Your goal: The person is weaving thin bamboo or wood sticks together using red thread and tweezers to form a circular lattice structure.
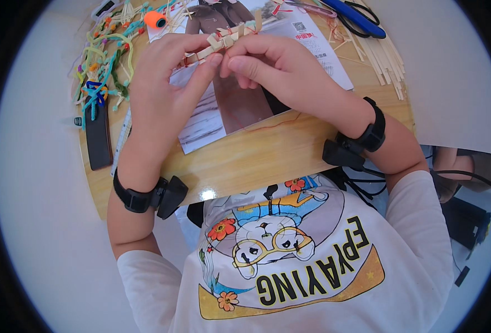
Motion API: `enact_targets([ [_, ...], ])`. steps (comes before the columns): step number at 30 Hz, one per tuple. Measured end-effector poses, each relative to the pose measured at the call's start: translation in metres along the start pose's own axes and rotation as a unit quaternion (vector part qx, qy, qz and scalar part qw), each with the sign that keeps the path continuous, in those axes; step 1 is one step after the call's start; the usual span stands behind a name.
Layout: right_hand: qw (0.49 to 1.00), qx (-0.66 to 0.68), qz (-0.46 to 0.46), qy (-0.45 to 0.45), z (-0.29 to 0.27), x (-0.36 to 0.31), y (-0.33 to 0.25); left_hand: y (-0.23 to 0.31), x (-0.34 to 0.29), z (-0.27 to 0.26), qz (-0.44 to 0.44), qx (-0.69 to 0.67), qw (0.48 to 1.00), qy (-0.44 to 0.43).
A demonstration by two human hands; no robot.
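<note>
Over a magazine (240, 94), both hands meet at a small craft piece of pale flat strips bound with red thread (226, 39). My left hand (165, 83) is closed round the lower left end of this piece, its thumb against the strips. Just right of that thumb, my right hand (279, 69) makes a pinch at the piece's edge, fingers curled under. What lies between those right fingertips is too small to make out. A loose red thread (267, 127) trails across the magazine's lower edge onto the table.
Colourful fuzzy craft stems (109, 61) tangle at the table's left, above a dark flat case (98, 136) and a clear ruler (122, 136). An orange spool (155, 20) stands behind. Pale thin sticks (384, 61) and a blue-handled tool (356, 19) lie at the far right.
</note>
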State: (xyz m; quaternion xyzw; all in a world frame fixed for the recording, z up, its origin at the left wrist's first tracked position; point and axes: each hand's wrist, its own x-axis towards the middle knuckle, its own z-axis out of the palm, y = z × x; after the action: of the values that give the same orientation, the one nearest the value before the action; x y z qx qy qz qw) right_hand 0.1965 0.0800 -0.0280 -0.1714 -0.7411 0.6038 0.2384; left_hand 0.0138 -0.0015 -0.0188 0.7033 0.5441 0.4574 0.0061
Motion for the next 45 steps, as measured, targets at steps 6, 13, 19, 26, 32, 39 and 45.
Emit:
enact_targets([
  [6, 0.979, -0.135, -0.129, 0.080, 0.005, -0.004, 0.002, 0.001, 0.000, -0.005, 0.085, 0.097, 0.991, 0.041],
  [13, 0.985, -0.070, -0.104, 0.119, 0.004, -0.009, -0.007, 0.008, 0.003, -0.013, 0.118, 0.147, 0.980, 0.057],
  [19, 0.975, -0.168, -0.126, 0.067, 0.011, -0.013, -0.016, 0.014, 0.003, -0.019, 0.137, 0.211, 0.967, 0.037],
  [26, 0.970, -0.165, -0.156, 0.088, 0.013, -0.012, -0.014, 0.018, 0.005, -0.023, 0.161, 0.249, 0.954, 0.037],
  [32, 0.968, -0.177, -0.164, 0.066, 0.013, -0.014, -0.012, 0.017, 0.005, -0.018, 0.145, 0.206, 0.968, 0.006],
  [39, 0.949, -0.214, -0.224, 0.062, 0.010, -0.015, -0.015, 0.014, 0.001, -0.016, 0.063, 0.090, 0.992, 0.056],
  [45, 0.923, -0.282, -0.254, 0.056, 0.002, -0.016, -0.019, 0.014, 0.000, -0.016, -0.010, 0.002, 0.998, 0.061],
])
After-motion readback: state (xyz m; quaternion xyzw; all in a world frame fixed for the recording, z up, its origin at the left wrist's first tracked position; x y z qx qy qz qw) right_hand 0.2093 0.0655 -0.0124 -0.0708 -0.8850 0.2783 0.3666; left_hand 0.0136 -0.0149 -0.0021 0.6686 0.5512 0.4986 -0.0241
